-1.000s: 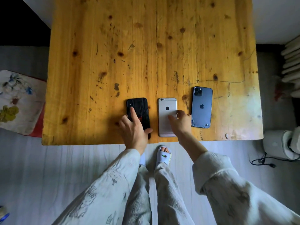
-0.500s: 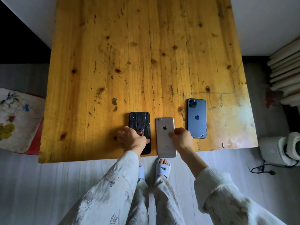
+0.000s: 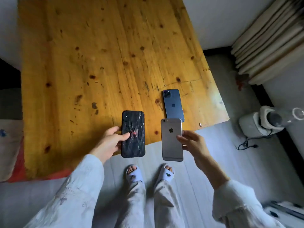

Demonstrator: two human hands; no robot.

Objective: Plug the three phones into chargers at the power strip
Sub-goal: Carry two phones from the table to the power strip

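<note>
My left hand (image 3: 111, 140) grips a black phone (image 3: 133, 134) with a cracked back by its left edge, lifted over the near edge of the wooden table (image 3: 98, 63). My right hand (image 3: 192, 142) holds a silver phone (image 3: 171, 143) by its right edge, raised above the table edge and the floor. A dark blue phone (image 3: 172, 104) lies back up on the table near the right front corner, its lower end hidden behind the silver phone. No power strip or charger is in view.
A white appliance (image 3: 256, 124) with a black cord (image 3: 246, 143) stands on the floor at the right. Folded beige curtain (image 3: 271, 41) hangs at the upper right. A patterned cushion (image 3: 9, 145) sits at the left. My feet in white slippers (image 3: 134, 175) stand on the grey floor.
Both hands have lifted their phones off the table and drawn them toward me, past the table edge. The blue phone has stayed put. The view has swung to the right.
</note>
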